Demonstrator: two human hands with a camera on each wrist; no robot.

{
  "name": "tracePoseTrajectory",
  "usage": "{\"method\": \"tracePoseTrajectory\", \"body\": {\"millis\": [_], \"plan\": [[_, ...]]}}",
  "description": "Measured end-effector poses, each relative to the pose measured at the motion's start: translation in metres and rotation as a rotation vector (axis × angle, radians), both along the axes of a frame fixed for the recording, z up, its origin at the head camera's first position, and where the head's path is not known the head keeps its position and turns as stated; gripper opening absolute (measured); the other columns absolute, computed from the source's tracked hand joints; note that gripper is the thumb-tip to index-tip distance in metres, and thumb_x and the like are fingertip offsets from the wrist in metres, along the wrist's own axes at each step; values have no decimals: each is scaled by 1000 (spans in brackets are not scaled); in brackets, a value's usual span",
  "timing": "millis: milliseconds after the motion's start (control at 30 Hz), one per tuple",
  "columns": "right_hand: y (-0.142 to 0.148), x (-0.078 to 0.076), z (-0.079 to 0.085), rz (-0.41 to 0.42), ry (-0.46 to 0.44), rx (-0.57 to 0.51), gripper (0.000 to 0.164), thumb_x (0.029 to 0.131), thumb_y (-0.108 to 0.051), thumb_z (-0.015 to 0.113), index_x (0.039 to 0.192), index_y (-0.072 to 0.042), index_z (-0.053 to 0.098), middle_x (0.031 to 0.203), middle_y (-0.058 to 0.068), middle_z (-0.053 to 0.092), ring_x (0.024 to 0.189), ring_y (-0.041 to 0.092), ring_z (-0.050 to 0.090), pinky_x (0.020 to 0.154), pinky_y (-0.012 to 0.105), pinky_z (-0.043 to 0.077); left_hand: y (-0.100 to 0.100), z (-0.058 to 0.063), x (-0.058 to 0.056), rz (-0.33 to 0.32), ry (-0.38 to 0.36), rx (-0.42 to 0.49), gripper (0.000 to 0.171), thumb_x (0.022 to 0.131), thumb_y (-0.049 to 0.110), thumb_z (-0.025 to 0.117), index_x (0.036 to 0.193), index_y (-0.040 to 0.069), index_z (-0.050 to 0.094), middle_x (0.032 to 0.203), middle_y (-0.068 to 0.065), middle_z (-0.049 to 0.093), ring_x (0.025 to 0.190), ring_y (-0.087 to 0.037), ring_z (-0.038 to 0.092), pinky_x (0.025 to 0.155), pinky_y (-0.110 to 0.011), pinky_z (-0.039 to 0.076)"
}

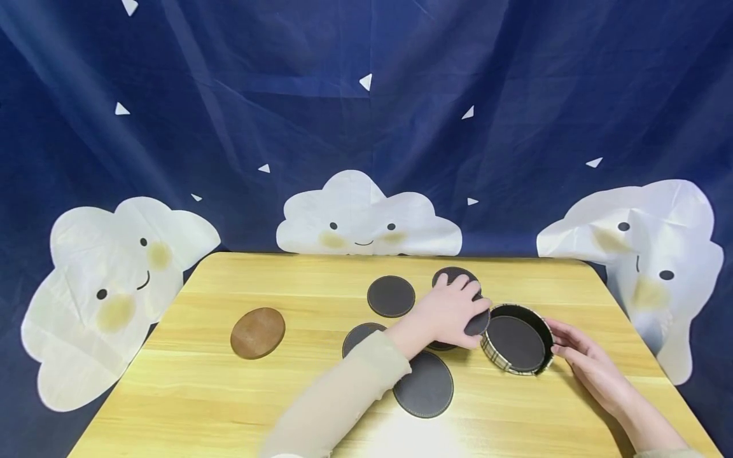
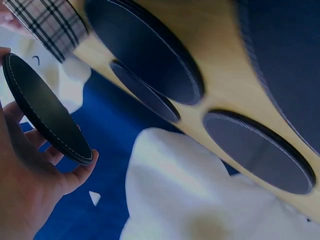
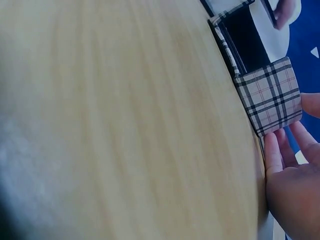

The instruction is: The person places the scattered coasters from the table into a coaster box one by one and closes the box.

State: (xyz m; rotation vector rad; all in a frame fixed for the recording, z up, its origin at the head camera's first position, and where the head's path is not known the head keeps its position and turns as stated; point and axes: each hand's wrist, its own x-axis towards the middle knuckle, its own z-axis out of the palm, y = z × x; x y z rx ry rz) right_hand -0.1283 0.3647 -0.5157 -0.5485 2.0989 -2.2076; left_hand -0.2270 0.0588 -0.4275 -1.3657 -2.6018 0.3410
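Observation:
My left hand (image 1: pixel 452 312) holds a round black coaster (image 2: pixel 47 107) by its edge, fingers and thumb on its stitched rim. It is tilted above the table, just left of a round plaid coaster holder (image 1: pixel 517 339). At the holder's right side is my right hand (image 1: pixel 590 362); its fairly straight fingers (image 3: pixel 272 150) touch the plaid outer wall, the thumb near the rim. A black disc lies inside the holder. More black coasters lie about my left arm: one at the back (image 1: pixel 391 296), one in front (image 1: pixel 424 386), others partly hidden by hand and sleeve.
A brown round disc (image 1: pixel 258 333) lies apart on the left of the wooden table (image 1: pixel 189 394). Behind the table's far edge hangs a dark blue curtain (image 1: pixel 321 127) with white smiling clouds. The left sleeve (image 1: pixel 343 394) crosses above the coasters.

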Motion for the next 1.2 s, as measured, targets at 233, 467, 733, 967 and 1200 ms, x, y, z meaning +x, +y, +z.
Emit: {"method": "tracePoseTrajectory", "body": {"millis": [233,467,733,967,1200], "plan": [[-1,0,1,-5,-9,6,60,104,16,36,147,-19,58,138,-11,68,121,0,63,101,9,44,31,-3,13,-29,21,-28,77,87,84,53,153,45,47,146,11,49,133,-11,46,101,-39,40],[-1,-1,2,0,-11,16,59,104,16,37,148,-20,56,139,-12,67,122,-1,63,102,9,44,60,-8,21,-35,3,-35,75,87,84,51,151,48,45,147,14,48,134,-8,44,101,-36,39],[0,-1,2,-2,-14,26,62,104,16,36,145,-26,57,136,-14,66,121,-4,61,102,7,43,84,-16,26,-38,-2,-31,75,87,86,50,152,51,42,148,17,47,136,-6,43,103,-36,38],[1,-1,2,-13,-30,38,60,105,14,37,146,-26,55,136,-15,65,121,-5,60,101,7,43,90,-24,27,-50,-1,-31,71,87,84,52,148,50,46,148,18,48,135,-6,45,104,-36,38],[1,1,2,-13,-29,32,61,105,15,37,147,-25,56,135,-15,66,121,-5,61,101,7,43,95,-29,25,-59,10,-45,69,88,83,51,148,49,47,147,17,48,134,-6,44,103,-35,37]]}}
